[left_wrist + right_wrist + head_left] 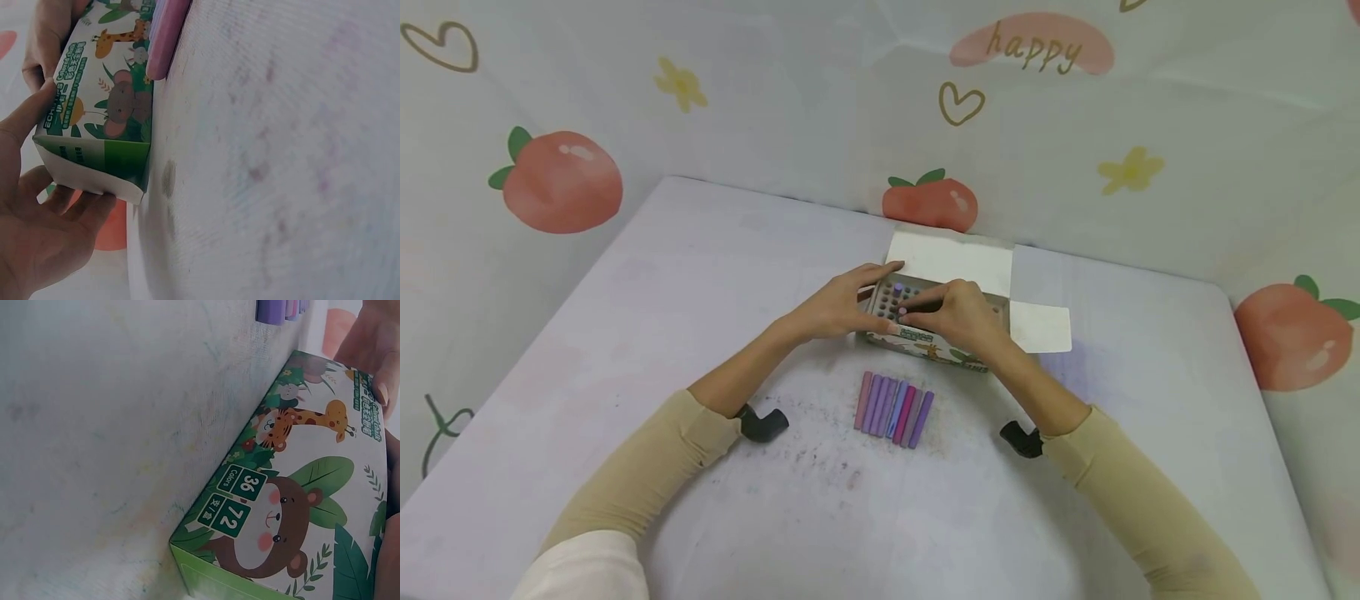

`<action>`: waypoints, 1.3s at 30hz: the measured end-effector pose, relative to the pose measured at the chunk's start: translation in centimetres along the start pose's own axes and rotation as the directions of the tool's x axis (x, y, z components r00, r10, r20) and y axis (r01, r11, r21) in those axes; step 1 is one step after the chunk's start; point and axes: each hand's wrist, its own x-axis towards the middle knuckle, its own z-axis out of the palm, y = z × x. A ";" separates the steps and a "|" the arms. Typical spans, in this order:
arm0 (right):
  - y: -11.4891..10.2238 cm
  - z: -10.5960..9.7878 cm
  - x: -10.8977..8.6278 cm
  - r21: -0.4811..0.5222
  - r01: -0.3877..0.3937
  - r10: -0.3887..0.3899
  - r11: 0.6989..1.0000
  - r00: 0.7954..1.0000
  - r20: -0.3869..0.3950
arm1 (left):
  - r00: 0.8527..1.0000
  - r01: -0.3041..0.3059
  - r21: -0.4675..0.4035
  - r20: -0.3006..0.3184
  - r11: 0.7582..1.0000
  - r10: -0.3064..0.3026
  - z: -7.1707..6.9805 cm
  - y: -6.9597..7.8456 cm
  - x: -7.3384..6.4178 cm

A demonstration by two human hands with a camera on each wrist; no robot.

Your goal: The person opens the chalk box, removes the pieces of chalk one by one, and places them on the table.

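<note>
A chalk box (917, 337) with animal pictures lies on the table, its lid laid back, a grid of holes in its inside tray. My left hand (837, 305) grips the left end, thumb along the front edge and fingers by the side flap (87, 172). Over the tray, my right hand (964, 315) pinches a light purple chalk stick (902, 312) at one of the holes. Another purple chalk stick (898, 289) stands upright in the tray just behind it. My right hand covers much of the tray's middle.
Several pink, purple and blue chalk sticks (893, 408) lie side by side in front of the box. An open side flap (1040, 327) sticks out to the right. Chalk dust marks the white table (805, 500); a printed cloth wall (820, 108) stands behind.
</note>
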 end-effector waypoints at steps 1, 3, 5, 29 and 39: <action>0.0 0.0 0.0 -0.003 0.002 -0.002 1.000 1.000 -0.006 | 1.000 -0.001 -0.002 -0.001 1.000 0.001 0.0 0.0 0.0; 0.0 0.1 -0.1 -0.007 0.008 -0.008 1.000 1.000 -0.018 | 1.000 -0.002 -0.003 -0.003 1.000 0.002 0.0 -0.1 0.0; 0.1 0.2 -0.1 -0.003 0.018 -0.018 1.000 0.999 -0.027 | 1.000 -0.004 -0.002 -0.005 1.000 0.004 0.0 -0.2 0.0; 0.1 1.0 -0.4 0.007 0.236 -0.227 0.972 0.941 -0.252 | 1.000 -0.015 -0.032 -0.004 0.999 0.015 -0.1 0.0 -0.2; 0.3 0.6 -0.8 0.251 0.263 -0.176 0.932 0.931 -0.320 | 1.000 -0.011 -0.018 -0.008 1.000 0.010 0.0 0.1 0.1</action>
